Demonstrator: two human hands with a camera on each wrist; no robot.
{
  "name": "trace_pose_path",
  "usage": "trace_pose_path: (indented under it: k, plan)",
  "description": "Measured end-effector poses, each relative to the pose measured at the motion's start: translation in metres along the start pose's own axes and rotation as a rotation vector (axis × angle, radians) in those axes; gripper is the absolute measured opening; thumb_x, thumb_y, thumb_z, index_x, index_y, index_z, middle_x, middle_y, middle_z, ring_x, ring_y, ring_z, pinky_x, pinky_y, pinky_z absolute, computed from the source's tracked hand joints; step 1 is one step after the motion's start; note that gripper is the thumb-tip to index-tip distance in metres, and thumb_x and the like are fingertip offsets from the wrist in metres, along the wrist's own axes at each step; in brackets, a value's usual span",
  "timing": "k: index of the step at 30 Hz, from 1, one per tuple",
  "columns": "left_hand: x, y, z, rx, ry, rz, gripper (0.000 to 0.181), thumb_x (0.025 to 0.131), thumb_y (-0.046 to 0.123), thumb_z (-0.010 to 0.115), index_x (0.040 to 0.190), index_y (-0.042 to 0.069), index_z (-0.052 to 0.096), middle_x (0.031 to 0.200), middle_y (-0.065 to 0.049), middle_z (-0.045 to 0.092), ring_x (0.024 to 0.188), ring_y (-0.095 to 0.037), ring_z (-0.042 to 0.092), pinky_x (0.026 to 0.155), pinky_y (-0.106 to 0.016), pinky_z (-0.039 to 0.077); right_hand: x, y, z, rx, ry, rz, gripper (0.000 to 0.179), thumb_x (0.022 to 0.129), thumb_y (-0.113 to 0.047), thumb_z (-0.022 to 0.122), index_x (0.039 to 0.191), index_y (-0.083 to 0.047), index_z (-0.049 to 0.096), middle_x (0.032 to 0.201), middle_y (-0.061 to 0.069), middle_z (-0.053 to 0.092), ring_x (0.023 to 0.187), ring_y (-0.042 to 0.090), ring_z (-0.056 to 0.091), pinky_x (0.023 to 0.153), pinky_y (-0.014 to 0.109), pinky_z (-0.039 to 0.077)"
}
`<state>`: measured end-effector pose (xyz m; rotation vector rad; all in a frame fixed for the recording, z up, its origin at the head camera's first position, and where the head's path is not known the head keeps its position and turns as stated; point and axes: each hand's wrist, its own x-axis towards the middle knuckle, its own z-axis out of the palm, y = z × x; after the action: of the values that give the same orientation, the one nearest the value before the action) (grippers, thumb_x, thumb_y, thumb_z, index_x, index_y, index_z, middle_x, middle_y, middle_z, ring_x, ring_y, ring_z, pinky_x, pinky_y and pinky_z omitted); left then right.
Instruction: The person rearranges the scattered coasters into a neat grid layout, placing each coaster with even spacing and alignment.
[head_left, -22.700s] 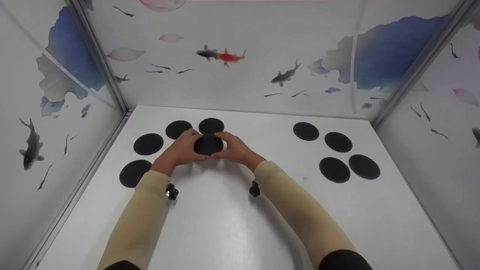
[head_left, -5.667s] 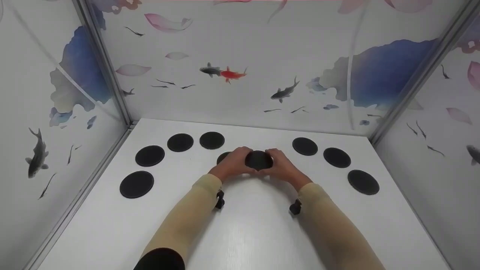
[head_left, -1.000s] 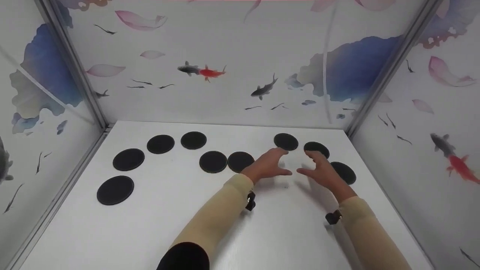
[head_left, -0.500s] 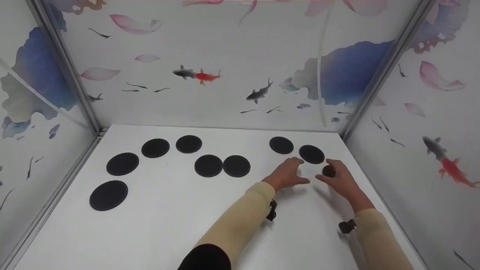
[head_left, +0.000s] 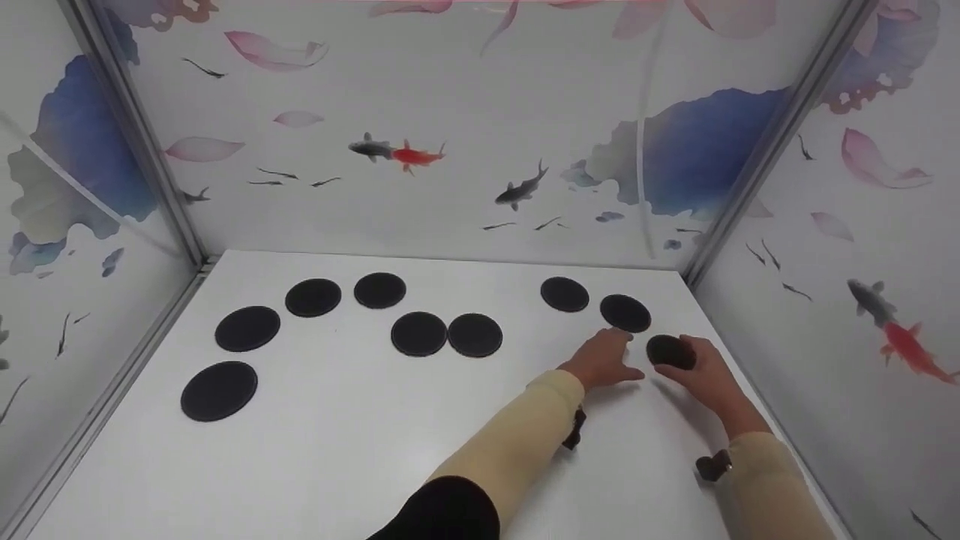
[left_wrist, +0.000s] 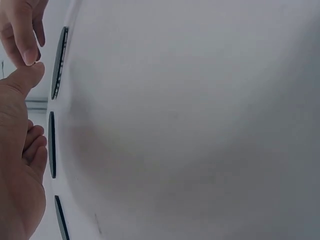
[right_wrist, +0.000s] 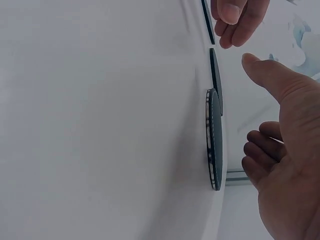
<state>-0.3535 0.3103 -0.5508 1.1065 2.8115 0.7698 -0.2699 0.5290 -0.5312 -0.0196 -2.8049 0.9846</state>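
While both hands are over the right part of the white table [head_left: 322, 450], the right hand [head_left: 711, 379] has its thumb and fingers parted around the front-right disc [head_left: 666, 351], hiding some of its right edge. The right wrist view shows a gap between those fingers and the black disc, which lies flat on the table, so it does not look gripped.

The left hand [head_left: 600, 360] holds nothing; its thumb and fingers are spread, facing the same disc from its left side. Its fingertips overlap the lower edge of the middle-right disc [head_left: 625, 313] in the head view, but whether they touch it I cannot tell. Beyond that lies the back-right disc [head_left: 564, 294].

Two central discs [head_left: 475, 334] lie side by side, their rims seeming to meet, and four left discs [head_left: 247, 328] form a loose curve, well apart from the hands.

The step in hand, as I judge it, is setting a grasp on the front-right disc — not yet a lift. The next move would call for closing thumb and fingers on its thin rim from both sides, keeping it level, and clearing the middle-right disc, which sits close enough to be nudged.
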Motion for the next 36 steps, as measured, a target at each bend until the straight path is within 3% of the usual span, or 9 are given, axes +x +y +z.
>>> trace_pose_path:
  k: [3, 9, 12, 18, 22, 26, 28, 32, 36]
  plan:
    - [0.008, 0.002, 0.005, 0.010, -0.008, -0.005, 0.078, 0.083, 0.059, 0.076, 0.146, 0.019, 0.052, 0.137, 0.008, 0.058, 0.130, -0.008, 0.050, 0.109, -0.021, 0.037, 0.000, 0.008, -0.002, -0.003, -0.003, 0.004, 0.095, 0.085, -0.042, 0.081, 0.146, 0.014, 0.035, 0.140, 0.036, 0.044, 0.130, 0.050, 0.044, 0.108, 0.063, 0.034]
    - [0.007, 0.018, 0.001, 0.055, -0.068, -0.025, 0.079, 0.085, 0.057, 0.076, 0.150, 0.021, 0.048, 0.150, 0.009, 0.049, 0.142, -0.007, 0.040, 0.114, -0.021, 0.031, 0.000, 0.022, -0.005, -0.012, -0.046, 0.071, 0.109, 0.085, -0.049, 0.080, 0.151, 0.015, 0.022, 0.149, 0.040, 0.030, 0.139, 0.055, 0.031, 0.111, 0.065, 0.029]
    - [0.014, 0.020, 0.011, 0.064, -0.069, -0.032, 0.081, 0.084, 0.058, 0.076, 0.150, 0.023, 0.048, 0.152, 0.009, 0.047, 0.143, -0.007, 0.038, 0.115, -0.022, 0.031, -0.002, 0.026, -0.004, -0.022, -0.068, 0.097, 0.112, 0.084, -0.050, 0.080, 0.151, 0.017, 0.019, 0.151, 0.041, 0.025, 0.140, 0.056, 0.027, 0.112, 0.066, 0.026]
    - [0.023, 0.028, 0.022, 0.052, -0.054, -0.045, 0.073, 0.083, 0.050, 0.080, 0.145, 0.024, 0.052, 0.148, 0.009, 0.051, 0.140, -0.007, 0.042, 0.114, -0.024, 0.032, -0.003, 0.032, -0.002, -0.020, -0.069, 0.078, 0.100, 0.085, -0.047, 0.080, 0.146, 0.015, 0.033, 0.142, 0.038, 0.041, 0.131, 0.052, 0.043, 0.108, 0.064, 0.035]
    - [0.002, 0.039, -0.002, 0.033, -0.024, -0.015, 0.063, 0.085, 0.039, 0.081, 0.141, 0.022, 0.057, 0.142, 0.007, 0.057, 0.134, -0.008, 0.048, 0.111, -0.024, 0.036, 0.002, 0.032, -0.001, -0.034, -0.065, 0.058, 0.092, 0.086, -0.045, 0.080, 0.143, 0.013, 0.038, 0.138, 0.035, 0.047, 0.127, 0.049, 0.048, 0.105, 0.063, 0.037]
    - [-0.017, 0.048, -0.025, 0.011, 0.008, 0.029, 0.058, 0.087, 0.035, 0.080, 0.140, 0.021, 0.059, 0.139, 0.006, 0.059, 0.132, -0.009, 0.051, 0.110, -0.025, 0.038, 0.004, 0.031, -0.003, -0.045, -0.093, 0.093, 0.100, 0.087, -0.047, 0.078, 0.148, 0.014, 0.029, 0.145, 0.038, 0.039, 0.134, 0.053, 0.040, 0.109, 0.065, 0.033]
    - [-0.016, 0.051, -0.026, 0.017, 0.006, 0.017, 0.057, 0.087, 0.033, 0.080, 0.139, 0.021, 0.059, 0.137, 0.005, 0.060, 0.131, -0.010, 0.052, 0.110, -0.026, 0.039, 0.005, 0.030, -0.003, -0.044, -0.106, 0.102, 0.102, 0.088, -0.046, 0.078, 0.150, 0.016, 0.025, 0.146, 0.040, 0.036, 0.135, 0.054, 0.037, 0.110, 0.065, 0.031]
    - [-0.003, 0.054, -0.015, 0.049, -0.022, -0.021, 0.057, 0.085, 0.032, 0.081, 0.136, 0.020, 0.060, 0.132, 0.005, 0.063, 0.126, -0.010, 0.056, 0.108, -0.027, 0.041, 0.005, 0.028, -0.003, -0.041, -0.117, 0.107, 0.103, 0.088, -0.046, 0.077, 0.150, 0.016, 0.023, 0.147, 0.041, 0.034, 0.136, 0.055, 0.036, 0.111, 0.065, 0.031]
    - [-0.004, 0.059, -0.016, 0.045, -0.027, 0.027, 0.055, 0.085, 0.033, 0.081, 0.135, 0.020, 0.061, 0.128, 0.006, 0.065, 0.122, -0.009, 0.058, 0.105, -0.026, 0.043, 0.002, 0.029, -0.005, -0.048, -0.115, 0.105, 0.103, 0.089, -0.047, 0.076, 0.150, 0.016, 0.024, 0.147, 0.040, 0.035, 0.136, 0.055, 0.037, 0.111, 0.064, 0.032]
